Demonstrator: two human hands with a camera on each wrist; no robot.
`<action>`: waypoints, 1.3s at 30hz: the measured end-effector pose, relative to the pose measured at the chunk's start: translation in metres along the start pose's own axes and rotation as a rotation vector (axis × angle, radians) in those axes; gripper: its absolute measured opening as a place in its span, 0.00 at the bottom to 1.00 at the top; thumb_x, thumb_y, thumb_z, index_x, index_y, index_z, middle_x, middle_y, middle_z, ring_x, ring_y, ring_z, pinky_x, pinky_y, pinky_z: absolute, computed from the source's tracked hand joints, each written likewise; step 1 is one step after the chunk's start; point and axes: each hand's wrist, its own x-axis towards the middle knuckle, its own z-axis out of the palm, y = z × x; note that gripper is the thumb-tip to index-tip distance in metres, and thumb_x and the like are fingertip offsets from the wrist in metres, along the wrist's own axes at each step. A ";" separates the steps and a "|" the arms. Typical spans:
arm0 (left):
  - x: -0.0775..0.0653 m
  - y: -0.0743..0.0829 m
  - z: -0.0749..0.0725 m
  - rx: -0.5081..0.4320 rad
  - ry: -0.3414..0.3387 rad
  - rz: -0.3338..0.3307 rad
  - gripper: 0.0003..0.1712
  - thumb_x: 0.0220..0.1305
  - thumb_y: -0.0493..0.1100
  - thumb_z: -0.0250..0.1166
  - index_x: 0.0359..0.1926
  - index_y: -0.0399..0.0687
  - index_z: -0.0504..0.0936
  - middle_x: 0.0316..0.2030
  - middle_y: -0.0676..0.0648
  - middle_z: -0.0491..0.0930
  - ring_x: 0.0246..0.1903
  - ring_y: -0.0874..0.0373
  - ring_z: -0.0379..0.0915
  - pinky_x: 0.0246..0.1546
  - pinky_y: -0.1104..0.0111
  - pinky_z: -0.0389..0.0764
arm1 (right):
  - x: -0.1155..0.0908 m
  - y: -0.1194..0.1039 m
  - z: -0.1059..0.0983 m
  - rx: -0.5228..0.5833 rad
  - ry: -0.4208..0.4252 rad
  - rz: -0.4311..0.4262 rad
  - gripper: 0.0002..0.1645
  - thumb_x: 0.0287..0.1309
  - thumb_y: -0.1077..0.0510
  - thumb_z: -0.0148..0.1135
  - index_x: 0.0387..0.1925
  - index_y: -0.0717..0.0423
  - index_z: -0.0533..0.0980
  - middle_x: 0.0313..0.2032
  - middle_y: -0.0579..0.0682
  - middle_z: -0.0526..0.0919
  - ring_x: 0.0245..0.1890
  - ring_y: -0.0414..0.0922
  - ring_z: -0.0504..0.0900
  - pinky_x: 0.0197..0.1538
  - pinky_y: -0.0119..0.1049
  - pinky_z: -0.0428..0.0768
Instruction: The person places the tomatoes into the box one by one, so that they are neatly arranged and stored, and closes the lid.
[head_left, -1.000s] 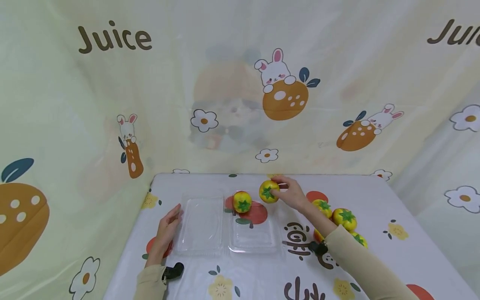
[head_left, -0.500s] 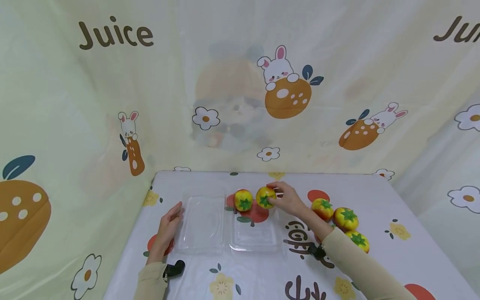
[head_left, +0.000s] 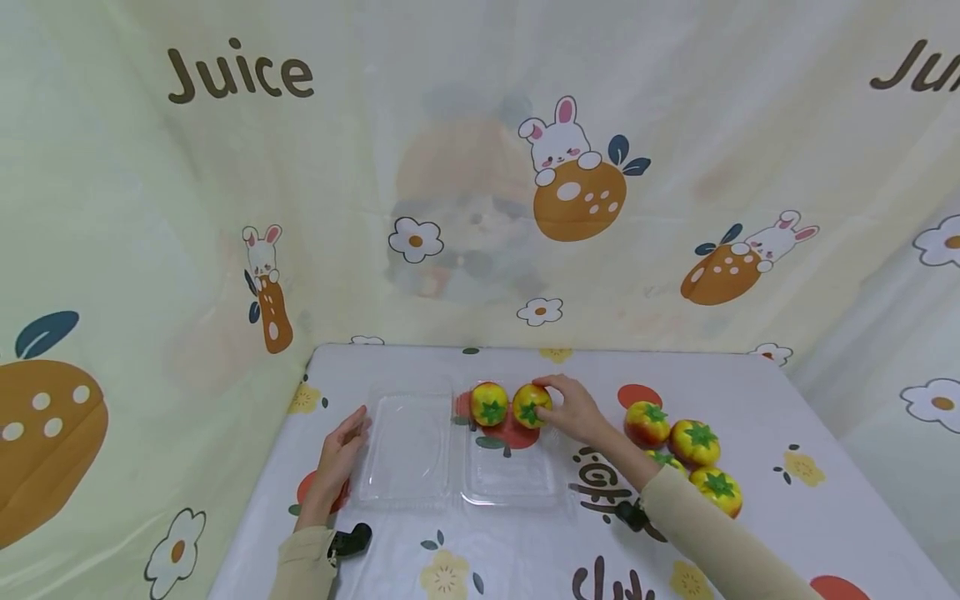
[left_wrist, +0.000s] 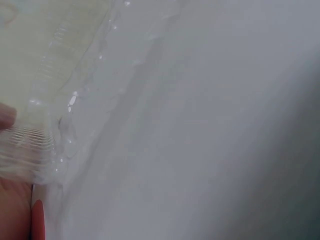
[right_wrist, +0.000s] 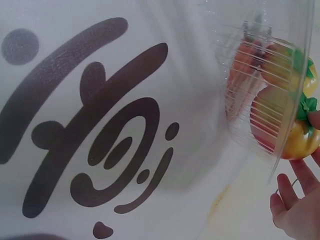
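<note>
A clear plastic clamshell box (head_left: 510,500) lies unfolded on the table, its two halves side by side. One yellow-red persimmon (head_left: 489,403) sits at the back of the right half. Beside it, my right hand (head_left: 576,412) holds a second persimmon (head_left: 529,410) between thumb and fingers, green calyx toward me. In the right wrist view this held persimmon (right_wrist: 295,137) shows partly through the ridged clear wall. My left hand (head_left: 337,458) grips the outer edge of the left half; in the left wrist view a fingertip laps over the ridged plastic rim (left_wrist: 27,145).
Several more persimmons (head_left: 696,443) are grouped on the right of the table, close to my right forearm. A printed white cloth (head_left: 750,550) covers the tabletop. Printed curtains (head_left: 337,167) hang behind the table and at both sides.
My right hand has moved slightly left and down, bringing its persimmon into the right half of the box, close to the first one. My left hand has stayed at the box edge.
</note>
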 end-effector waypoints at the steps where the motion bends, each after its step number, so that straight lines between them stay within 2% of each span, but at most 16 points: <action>1: 0.000 0.000 0.000 0.001 -0.002 -0.005 0.29 0.72 0.33 0.52 0.73 0.39 0.62 0.71 0.39 0.62 0.69 0.45 0.59 0.68 0.57 0.62 | 0.000 0.000 0.001 -0.008 0.003 0.000 0.27 0.55 0.60 0.69 0.57 0.62 0.76 0.55 0.59 0.80 0.58 0.62 0.74 0.63 0.59 0.69; 4: 0.000 0.000 0.000 -0.002 -0.011 -0.012 0.29 0.73 0.34 0.52 0.73 0.40 0.61 0.72 0.40 0.62 0.70 0.46 0.58 0.68 0.60 0.61 | -0.001 0.002 0.002 -0.020 0.006 0.012 0.27 0.55 0.59 0.69 0.57 0.60 0.77 0.55 0.59 0.80 0.58 0.61 0.73 0.64 0.60 0.68; 8: -0.001 0.003 0.000 -0.006 -0.018 -0.004 0.30 0.73 0.34 0.52 0.73 0.38 0.60 0.72 0.38 0.60 0.70 0.45 0.58 0.64 0.70 0.64 | -0.002 0.004 0.005 -0.048 -0.001 0.038 0.27 0.56 0.57 0.69 0.58 0.58 0.77 0.57 0.58 0.79 0.59 0.58 0.72 0.65 0.60 0.67; 11: 0.000 0.001 0.000 -0.005 -0.014 -0.003 0.30 0.73 0.33 0.51 0.73 0.38 0.60 0.72 0.39 0.60 0.70 0.45 0.58 0.65 0.68 0.64 | -0.002 0.005 0.009 -0.082 0.007 0.049 0.28 0.56 0.55 0.69 0.58 0.56 0.77 0.58 0.57 0.79 0.60 0.58 0.70 0.65 0.60 0.66; 13: -0.001 0.000 0.000 0.002 -0.013 -0.009 0.30 0.73 0.33 0.51 0.73 0.39 0.60 0.73 0.39 0.59 0.70 0.46 0.58 0.68 0.61 0.62 | -0.003 0.005 0.011 -0.106 0.021 0.052 0.27 0.56 0.55 0.70 0.58 0.55 0.77 0.58 0.56 0.79 0.61 0.58 0.69 0.65 0.61 0.65; 14: 0.001 -0.005 0.000 0.004 -0.008 -0.006 0.30 0.73 0.34 0.51 0.73 0.40 0.61 0.73 0.40 0.60 0.71 0.46 0.57 0.68 0.61 0.62 | -0.004 0.005 0.011 -0.117 0.030 0.047 0.27 0.55 0.55 0.70 0.57 0.55 0.78 0.57 0.56 0.80 0.62 0.59 0.69 0.65 0.62 0.64; 15: 0.000 -0.005 0.000 0.009 -0.008 -0.007 0.30 0.73 0.34 0.51 0.73 0.40 0.61 0.73 0.40 0.59 0.71 0.46 0.57 0.69 0.55 0.60 | -0.005 0.005 0.012 -0.125 0.037 0.044 0.27 0.55 0.55 0.70 0.57 0.55 0.78 0.57 0.56 0.80 0.62 0.60 0.68 0.65 0.62 0.64; 19: -0.001 -0.006 0.000 0.017 -0.001 -0.009 0.30 0.73 0.35 0.51 0.73 0.40 0.61 0.73 0.41 0.59 0.71 0.46 0.56 0.69 0.56 0.59 | -0.006 0.005 0.014 -0.149 0.060 0.040 0.26 0.53 0.55 0.71 0.55 0.55 0.79 0.55 0.57 0.81 0.64 0.63 0.66 0.65 0.65 0.62; 27: 0.002 -0.006 0.001 0.011 0.003 0.009 0.29 0.73 0.33 0.50 0.73 0.38 0.61 0.73 0.40 0.59 0.70 0.47 0.58 0.68 0.58 0.60 | -0.004 0.005 0.014 -0.178 0.074 0.017 0.26 0.53 0.56 0.71 0.55 0.57 0.79 0.54 0.57 0.82 0.63 0.63 0.68 0.65 0.64 0.63; 34: 0.001 -0.006 0.001 0.013 0.005 0.002 0.29 0.73 0.34 0.50 0.73 0.39 0.61 0.73 0.41 0.59 0.70 0.47 0.58 0.68 0.57 0.60 | -0.003 0.006 0.012 -0.146 0.047 0.030 0.28 0.54 0.57 0.70 0.57 0.59 0.77 0.56 0.59 0.80 0.61 0.61 0.69 0.65 0.62 0.64; 39: 0.000 -0.004 0.001 0.014 -0.008 0.019 0.29 0.73 0.33 0.50 0.73 0.38 0.60 0.73 0.39 0.58 0.70 0.45 0.58 0.68 0.55 0.60 | -0.004 0.007 0.011 -0.135 0.062 0.010 0.29 0.54 0.57 0.70 0.58 0.60 0.76 0.57 0.60 0.78 0.60 0.61 0.71 0.65 0.61 0.66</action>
